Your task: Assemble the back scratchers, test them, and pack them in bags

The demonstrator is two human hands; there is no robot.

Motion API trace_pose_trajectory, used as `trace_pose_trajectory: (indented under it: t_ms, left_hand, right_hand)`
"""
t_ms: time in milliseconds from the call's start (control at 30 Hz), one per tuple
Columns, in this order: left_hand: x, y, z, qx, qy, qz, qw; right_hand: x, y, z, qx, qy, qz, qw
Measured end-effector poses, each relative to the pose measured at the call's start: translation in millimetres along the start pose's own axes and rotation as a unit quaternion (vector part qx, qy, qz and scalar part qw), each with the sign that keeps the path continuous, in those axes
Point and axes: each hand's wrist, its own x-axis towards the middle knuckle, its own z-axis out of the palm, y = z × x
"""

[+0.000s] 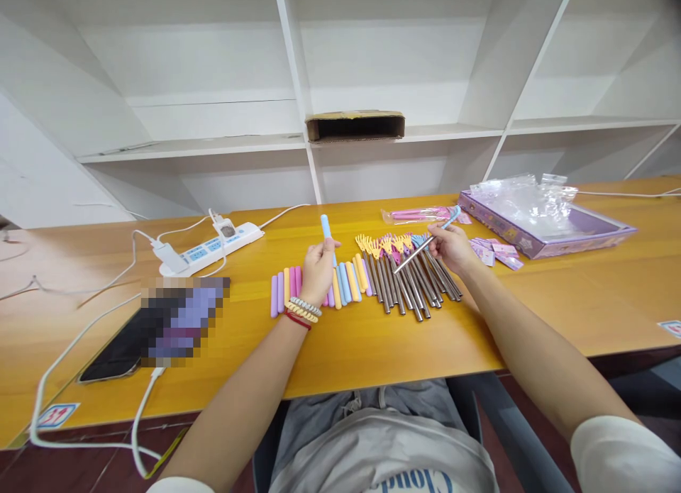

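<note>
My left hand [318,262] is closed on a light blue plastic handle [325,228], held upright above a row of purple, pink, orange and blue handles [347,280]. In my right hand [451,247] is a back scratcher rod [415,255], a shiny metal tube with a light blue head [455,213] at its upper end. It slants, bare end down and left, over a pile of metal back scratcher rods [396,284]. These have yellow, pink and blue hand-shaped heads [394,245] pointing away from me. The held handle and held rod are apart.
At the right stands a purple box [553,246] with clear plastic bags [524,202]. Small purple cards [497,252] and a bagged pink item [420,215] lie nearby. A power strip [213,250], cables and a dark phone [114,344] are at the left. A cardboard box [356,128] sits on the shelf.
</note>
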Motion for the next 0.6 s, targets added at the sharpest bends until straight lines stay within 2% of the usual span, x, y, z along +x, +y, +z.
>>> trace_pose_trajectory:
  t_ms: [100,267,600]
  left_hand:
    - [-1.6,2.8,-1.5,-0.014,0.003,0.012,1.0]
    - [-5.0,5.5,2.5,-0.115,-0.023,-0.033,0.993]
    - [-16.8,17.2,3.0,-0.159,-0.162,-0.036,0.973]
  right_hand:
    - [0.2,0.4,0.7,0.001,-0.012,0.019,1.0]
    - [2.8,3.7,0.0,0.012,-0.035,0.033,0.999]
    - [1.5,2.9,0.1,0.117,-0.06,0.04,0.991]
